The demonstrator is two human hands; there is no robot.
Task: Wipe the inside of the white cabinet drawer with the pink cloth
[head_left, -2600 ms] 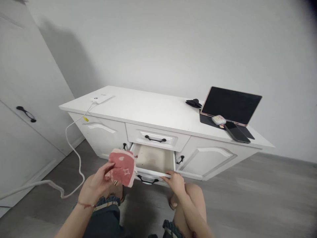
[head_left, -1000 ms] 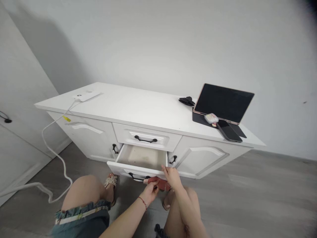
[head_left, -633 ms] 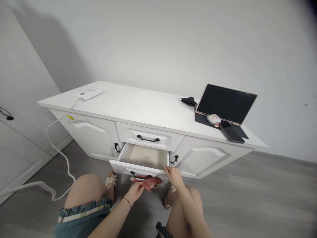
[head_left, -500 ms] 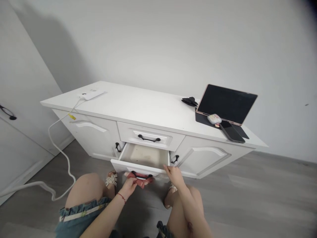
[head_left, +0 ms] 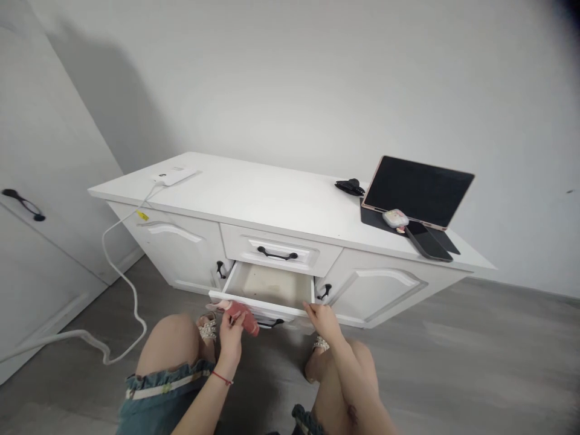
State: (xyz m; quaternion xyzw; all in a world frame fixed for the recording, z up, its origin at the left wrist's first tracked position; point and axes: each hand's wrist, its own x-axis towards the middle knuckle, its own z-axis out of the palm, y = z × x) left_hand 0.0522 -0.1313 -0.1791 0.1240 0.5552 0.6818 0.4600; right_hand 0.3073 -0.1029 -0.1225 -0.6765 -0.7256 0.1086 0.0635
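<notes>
The lower middle drawer [head_left: 268, 285] of a white cabinet stands pulled out, its pale bottom showing a few small dark specks. My left hand [head_left: 231, 341] is closed on a reddish-pink cloth [head_left: 248, 322], which lies against the left part of the drawer front. Part of the cloth covers the left end of the black drawer handle [head_left: 272, 324]. At the right end of the drawer's front panel, my right hand [head_left: 324, 321] grips the top edge, fingers curled and partly hidden.
On the cabinet top [head_left: 254, 193] are a tablet [head_left: 419, 190] on a dark cover, a phone [head_left: 427, 241], a small patterned case [head_left: 396, 219], a black hair claw [head_left: 350, 186] and a white device [head_left: 174, 176]. Its white cable [head_left: 131, 284] hangs to the floor. My knees flank the drawer.
My left hand has moved left along the drawer front with the cloth, from around the handle toward the left corner. My right hand keeps its grip on the drawer edge. The view has shifted slightly.
</notes>
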